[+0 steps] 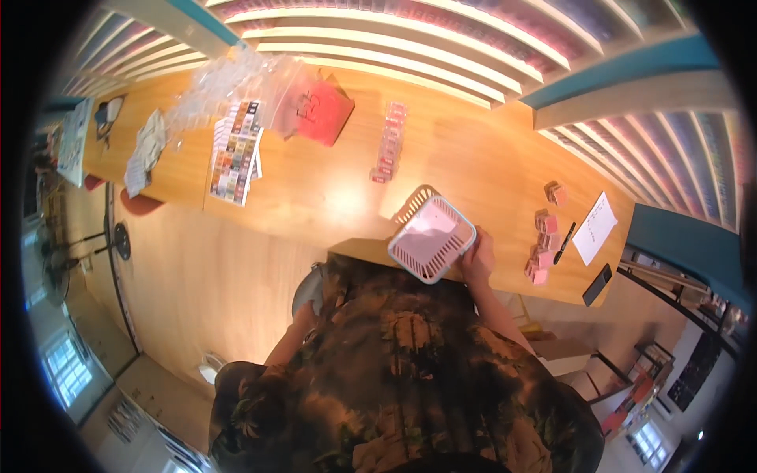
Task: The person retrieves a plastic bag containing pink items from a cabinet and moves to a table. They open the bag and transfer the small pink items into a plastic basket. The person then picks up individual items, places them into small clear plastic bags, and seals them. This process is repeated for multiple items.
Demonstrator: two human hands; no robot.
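Observation:
A light plastic slatted basket (413,247) with a pale pink interior rests at the table's front edge. My right hand (479,254) grips its right side. Down at the left, my left hand (306,311) is beside a grey rounded object (303,285) below the table edge; its fingers are hard to make out. Beyond the basket, small clear containers with red-pink contents (389,142) form a long row. To the basket's right stand several stacks of small pink blocks (545,244).
At back left are clear plastic pieces (205,91), a red bag (323,118), colour charts (235,162) and crumpled cloth (148,146). A black marker (564,242), white paper (593,229) and dark phone (597,284) lie at right. Slatted shelves (398,35) line the back.

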